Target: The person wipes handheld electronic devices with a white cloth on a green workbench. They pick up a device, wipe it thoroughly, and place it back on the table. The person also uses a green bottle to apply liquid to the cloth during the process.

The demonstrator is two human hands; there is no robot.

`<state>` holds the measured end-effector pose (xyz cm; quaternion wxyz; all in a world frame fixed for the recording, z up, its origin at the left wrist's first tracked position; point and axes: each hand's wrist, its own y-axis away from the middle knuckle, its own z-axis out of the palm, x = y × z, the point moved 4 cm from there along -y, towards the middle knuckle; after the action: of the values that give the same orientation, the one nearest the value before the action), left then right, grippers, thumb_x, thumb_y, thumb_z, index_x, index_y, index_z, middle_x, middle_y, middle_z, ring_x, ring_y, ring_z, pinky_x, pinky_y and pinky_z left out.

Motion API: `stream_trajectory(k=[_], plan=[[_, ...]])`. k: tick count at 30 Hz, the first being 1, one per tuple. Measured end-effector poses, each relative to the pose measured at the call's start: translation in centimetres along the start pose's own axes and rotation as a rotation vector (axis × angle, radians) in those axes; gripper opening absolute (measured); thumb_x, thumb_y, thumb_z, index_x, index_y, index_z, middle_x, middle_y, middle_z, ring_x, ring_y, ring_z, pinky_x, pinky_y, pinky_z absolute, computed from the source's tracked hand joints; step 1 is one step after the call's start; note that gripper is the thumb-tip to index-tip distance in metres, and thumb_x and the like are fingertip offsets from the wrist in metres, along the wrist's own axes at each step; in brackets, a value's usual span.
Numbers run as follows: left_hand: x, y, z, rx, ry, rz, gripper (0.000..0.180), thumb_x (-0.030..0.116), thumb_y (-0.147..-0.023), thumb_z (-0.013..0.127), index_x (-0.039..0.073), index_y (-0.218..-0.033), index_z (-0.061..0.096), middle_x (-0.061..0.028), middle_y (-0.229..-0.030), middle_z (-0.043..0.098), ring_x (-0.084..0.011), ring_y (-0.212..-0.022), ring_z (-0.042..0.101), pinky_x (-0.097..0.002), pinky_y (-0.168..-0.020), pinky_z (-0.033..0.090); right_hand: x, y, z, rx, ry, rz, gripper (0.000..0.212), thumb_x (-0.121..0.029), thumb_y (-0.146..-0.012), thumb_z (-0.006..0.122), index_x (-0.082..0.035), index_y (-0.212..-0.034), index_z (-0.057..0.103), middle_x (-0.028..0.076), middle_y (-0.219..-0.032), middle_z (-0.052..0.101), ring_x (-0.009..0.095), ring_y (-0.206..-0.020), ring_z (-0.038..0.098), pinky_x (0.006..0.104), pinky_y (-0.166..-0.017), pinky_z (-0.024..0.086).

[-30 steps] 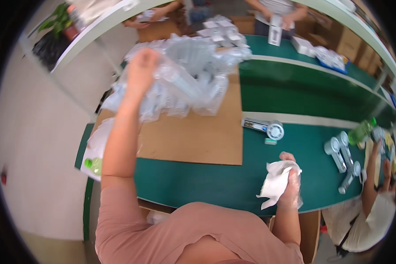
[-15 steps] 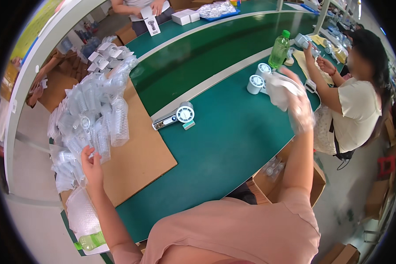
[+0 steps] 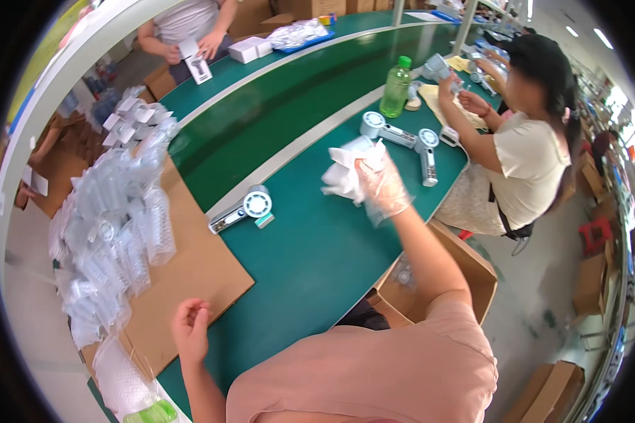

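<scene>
My right hand (image 3: 381, 185), in a clear plastic glove, grips a crumpled white cloth (image 3: 344, 173) above the green table. A pale blue round part (image 3: 362, 144) shows at the cloth's upper edge; whether I hold it too is hidden. Just beyond lie two handheld fans: one (image 3: 373, 125) with its handle to the right, another (image 3: 427, 138) with its handle toward me. My bare left hand (image 3: 190, 330) hovers by the cardboard sheet's near corner, fingers loosely curled, with nothing visible in it. A third handheld fan (image 3: 257, 203) rests left of the cloth, a small green-and-white block (image 3: 264, 221) beside it.
Bubble-wrap sleeves (image 3: 109, 229) are heaped on the cardboard sheet (image 3: 190, 271) at left. A green bottle (image 3: 396, 88) stands at the far right. One co-worker (image 3: 529, 148) sits at right; another (image 3: 190, 32) stands across the belt. An open carton (image 3: 466, 271) is below the table edge.
My right hand has come left and nearer with the cloth, baring the two fans. My left hand has drawn back from the bubble-wrap sleeves, its fingers curling. The whole view has shifted.
</scene>
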<state>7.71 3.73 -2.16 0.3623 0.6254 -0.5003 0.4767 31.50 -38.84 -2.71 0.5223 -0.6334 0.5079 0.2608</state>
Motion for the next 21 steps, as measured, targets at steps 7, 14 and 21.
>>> stream_trajectory(k=[7,14,21], plan=[[1.5,-0.8,11.0,-0.365,0.726,-0.010,0.071,0.005,-0.083,0.066,0.008,-0.142,0.026,-0.0096,-0.132,0.045,-0.0211,-0.119,0.049,-0.0366,-0.098,0.042,-13.6,9.2,13.0,-0.502,-0.634,0.237,0.060,-0.049,-0.099,0.031,-0.001,-0.133,0.041,0.013,-0.120,0.055,0.019,-0.112,0.051,0.0315,-0.096,0.040],[1.1,1.3,5.3,-0.100,0.563,-0.164,0.058,0.005,-0.078,0.067,0.002,-0.131,0.043,-0.0067,-0.120,0.054,-0.0170,-0.107,0.054,-0.0338,-0.090,0.046,-17.1,12.4,22.5,-0.787,-0.553,0.130,0.048,-0.043,-0.095,0.047,0.000,-0.111,0.059,0.013,-0.095,0.066,0.022,-0.089,0.062,0.0342,-0.080,0.047],[-2.7,5.2,-4.2,0.494,0.270,-0.156,0.043,0.020,-0.082,0.065,0.002,-0.117,0.047,-0.0044,-0.083,0.057,-0.0122,-0.072,0.057,-0.0259,-0.066,0.046,-17.1,8.8,27.4,-0.822,0.080,-0.247,0.054,-0.026,-0.078,0.070,-0.003,-0.122,0.051,0.023,-0.110,0.061,0.038,-0.105,0.057,0.0445,-0.090,0.045]])
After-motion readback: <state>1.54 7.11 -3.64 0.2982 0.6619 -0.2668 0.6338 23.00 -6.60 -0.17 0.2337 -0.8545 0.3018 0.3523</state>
